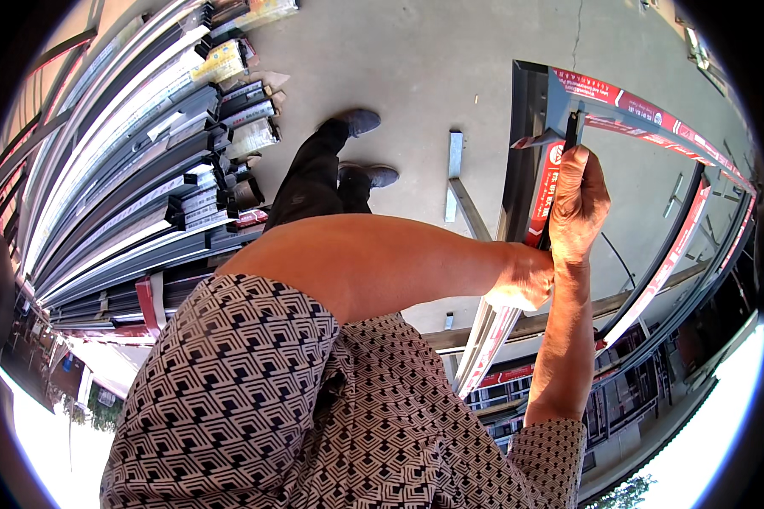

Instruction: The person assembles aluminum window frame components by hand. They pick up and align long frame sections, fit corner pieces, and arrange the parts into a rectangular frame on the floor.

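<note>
A dark metal window frame (518, 170) with red-and-white protective film stands to my right. My right hand (579, 204) is closed at its upright bar, the thumb pressed on a thin black strip (575, 127) that sticks out above the fist. Just below, my left hand (526, 276) reaches across my body and is closed against the same bar, beside my right wrist. Its fingertips are turned away, so what they hold is hidden. A red film strip (545, 191) runs along the bar next to the right hand.
Long metal profiles (127, 161) lie stacked on a rack at the left, their ends pointing toward my feet (361, 123). A grey metal support (455, 153) stands on the concrete floor (399, 59) beside the frame. More frames (628, 407) are behind at the lower right.
</note>
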A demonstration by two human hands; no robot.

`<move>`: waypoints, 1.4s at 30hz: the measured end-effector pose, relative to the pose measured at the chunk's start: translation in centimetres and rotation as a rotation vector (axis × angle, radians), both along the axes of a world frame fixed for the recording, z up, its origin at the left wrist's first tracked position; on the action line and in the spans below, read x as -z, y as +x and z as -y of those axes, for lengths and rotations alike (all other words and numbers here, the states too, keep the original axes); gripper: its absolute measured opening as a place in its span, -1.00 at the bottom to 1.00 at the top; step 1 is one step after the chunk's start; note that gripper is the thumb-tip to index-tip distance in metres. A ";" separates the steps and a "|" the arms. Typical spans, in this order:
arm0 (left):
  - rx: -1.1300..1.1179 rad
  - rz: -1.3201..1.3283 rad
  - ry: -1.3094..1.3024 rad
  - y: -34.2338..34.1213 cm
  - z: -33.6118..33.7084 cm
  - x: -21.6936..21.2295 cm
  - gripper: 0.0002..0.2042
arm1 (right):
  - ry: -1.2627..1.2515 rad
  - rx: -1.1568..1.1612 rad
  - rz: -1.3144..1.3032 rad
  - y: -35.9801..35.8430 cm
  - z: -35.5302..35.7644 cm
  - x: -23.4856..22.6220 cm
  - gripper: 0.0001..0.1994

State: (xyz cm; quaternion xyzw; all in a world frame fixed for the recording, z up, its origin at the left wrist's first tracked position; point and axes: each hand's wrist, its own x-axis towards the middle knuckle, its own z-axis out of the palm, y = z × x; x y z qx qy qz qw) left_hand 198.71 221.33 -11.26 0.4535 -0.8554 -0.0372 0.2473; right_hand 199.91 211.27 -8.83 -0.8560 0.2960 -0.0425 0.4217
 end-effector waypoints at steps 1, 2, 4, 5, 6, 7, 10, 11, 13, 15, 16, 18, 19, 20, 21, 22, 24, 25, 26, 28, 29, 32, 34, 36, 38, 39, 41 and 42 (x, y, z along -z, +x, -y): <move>-0.008 0.008 -0.019 -0.1 0.0 0.1 -0.75 | 0.004 -0.004 0.003 0.1 -0.1 -0.1 -0.58; -0.015 0.016 -0.039 -0.2 0.0 0.3 -0.75 | 0.019 -0.002 0.003 0.1 -0.2 -0.2 -0.58; -0.022 0.014 -0.041 -0.7 0.1 0.4 -0.74 | 0.045 0.003 0.001 0.1 -0.1 -0.3 -0.57; -0.025 0.013 -0.042 -0.9 0.2 0.5 -0.73 | 0.046 0.013 -0.001 0.0 -0.1 -0.3 -0.56; 0.003 0.037 -0.032 -0.7 0.2 0.3 -0.69 | 0.048 0.024 0.000 -0.2 0.0 0.0 -0.56; 0.032 0.061 -0.021 -0.4 0.2 0.2 -0.65 | 0.051 0.035 0.001 -0.3 0.1 0.1 -0.56; 0.034 0.099 0.016 -0.3 0.0 0.0 -0.58 | 0.152 0.033 -0.013 -0.4 0.7 -0.4 -0.56; 0.021 0.107 0.030 -0.3 0.0 0.0 -0.57 | 0.153 0.038 -0.023 -0.3 0.7 -0.5 -0.55; -0.045 0.081 -0.039 -0.5 -0.1 0.3 -0.67 | 0.151 0.052 -0.044 -0.2 0.8 -0.6 -0.51; -0.080 0.074 -0.081 -0.8 -0.1 0.6 -0.71 | 0.230 0.076 -0.031 -0.3 0.9 -0.5 -0.52; -0.082 0.079 -0.087 -0.9 -0.1 0.7 -0.71 | 0.270 0.088 -0.024 -0.4 1.0 -0.5 -0.52; -0.083 0.081 -0.095 -1.1 0.0 0.9 -0.70 | 0.308 0.091 -0.015 -0.6 1.2 -0.3 -0.52; -0.081 0.078 -0.097 -1.2 0.1 0.9 -0.70 | 0.326 0.094 -0.010 -0.6 1.3 -0.3 -0.53; -0.079 0.075 -0.098 -1.2 0.2 1.0 -0.70 | 0.320 0.100 -0.023 -0.7 1.3 -0.3 -0.53; -0.081 0.082 -0.096 -1.3 0.2 1.0 -0.69 | 0.313 0.102 -0.035 -0.7 1.4 -0.4 -0.53; -0.083 0.090 -0.093 -1.3 0.2 0.9 -0.69 | 0.306 0.105 -0.046 -0.7 1.5 -0.4 -0.53; -0.081 0.089 -0.084 -1.3 0.3 0.9 -0.68 | 0.283 0.085 -0.031 -0.8 1.8 -0.2 -0.54; -0.078 0.081 -0.078 -1.4 0.4 0.9 -0.68 | 0.266 0.082 -0.027 -0.7 1.7 -0.2 -0.54; -0.075 0.073 -0.072 -1.4 0.5 0.9 -0.67 | 0.250 0.079 -0.024 -0.6 1.6 -0.2 -0.54; -0.070 0.036 -0.056 -1.7 0.5 1.1 -0.67 | 0.268 0.105 -0.032 -0.6 1.5 -0.2 -0.53; -0.067 0.017 -0.048 -1.9 0.6 1.2 -0.66 | 0.270 0.110 -0.047 -0.6 1.5 -0.2 -0.53; -0.083 0.053 -0.055 -1.7 0.5 1.1 -0.68 | 0.294 0.096 -0.108 0.0 1.4 -1.0 -0.52; -0.042 0.107 -0.015 -0.9 0.3 0.4 -0.72 | 0.304 0.099 -0.140 0.1 1.3 -1.2 -0.49; -0.028 0.123 -0.001 -0.2 0.0 -0.1 -0.74 | 0.279 0.080 -0.167 -0.1 1.8 -1.0 -0.40; -0.041 0.099 -0.013 0.1 -0.1 -0.2 -0.74 | 0.260 0.090 -0.195 -0.1 2.2 -1.3 -0.39; -0.076 -0.019 -0.115 -0.3 0.1 0.7 -0.74 | 0.252 0.092 -0.209 0.1 2.2 -1.5 -0.39; -0.084 -0.190 -0.218 -1.2 0.3 2.4 -0.75 | 0.250 0.083 -0.232 0.3 2.2 -1.7 -0.38; -0.060 -0.242 -0.220 -1.1 0.4 2.5 -0.75 | 0.248 0.083 -0.238 0.4 2.3 -1.8 -0.37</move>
